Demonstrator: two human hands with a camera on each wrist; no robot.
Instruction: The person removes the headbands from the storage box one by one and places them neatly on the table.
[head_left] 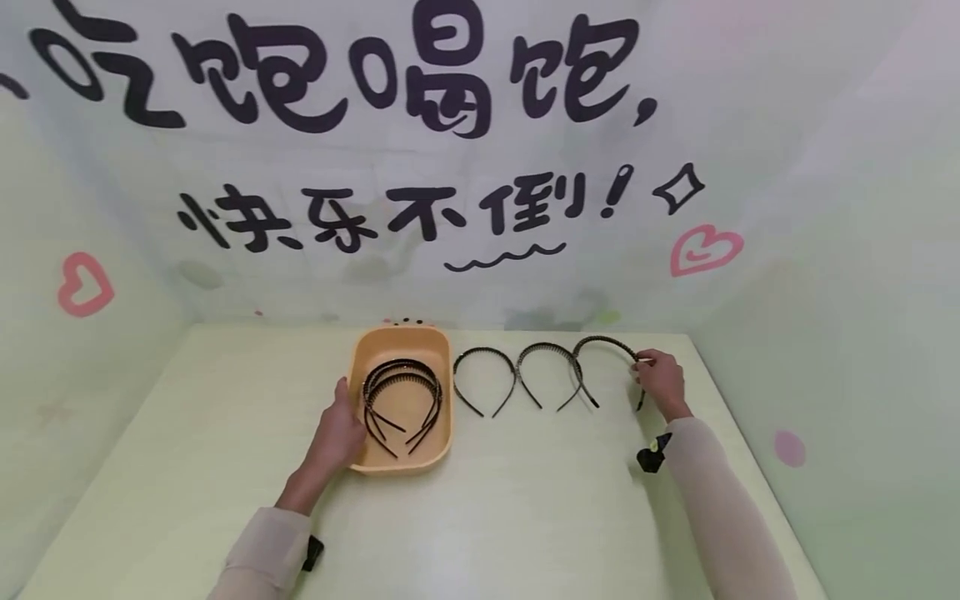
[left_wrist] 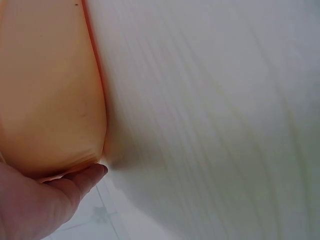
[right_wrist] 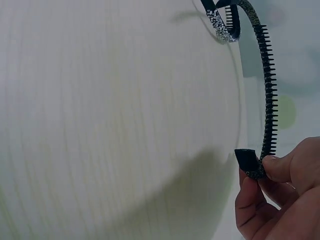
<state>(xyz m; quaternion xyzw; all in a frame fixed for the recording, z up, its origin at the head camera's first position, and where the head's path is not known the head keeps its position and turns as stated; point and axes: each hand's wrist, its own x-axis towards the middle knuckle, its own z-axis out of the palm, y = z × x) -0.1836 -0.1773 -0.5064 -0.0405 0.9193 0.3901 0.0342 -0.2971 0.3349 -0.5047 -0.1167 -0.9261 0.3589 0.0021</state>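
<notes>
An orange tray (head_left: pixel 401 462) holds several dark headbands (head_left: pixel 405 377). At its left side my left hand (head_left: pixel 339 429) grips the rim, thumb up along the edge; the left wrist view shows the fingers of that hand (left_wrist: pixel 45 200) at the wall of the tray (left_wrist: pixel 55 100). My right hand (head_left: pixel 662 382) pinches one side of a dark toothed headband (head_left: pixel 609 340) at the right end of a row. In the right wrist view the thumb and fingers of my right hand (right_wrist: pixel 287 190) hold this headband (right_wrist: pixel 270 95) near its end.
Between the tray and the held headband, two more headbands (head_left: pixel 484 350) (head_left: pixel 551 345) lie on the pale table (head_left: pixel 487 517). The rightmost of these overlaps the held one. Walls with printed lettering and hearts (head_left: pixel 705 250) stand behind and on both sides.
</notes>
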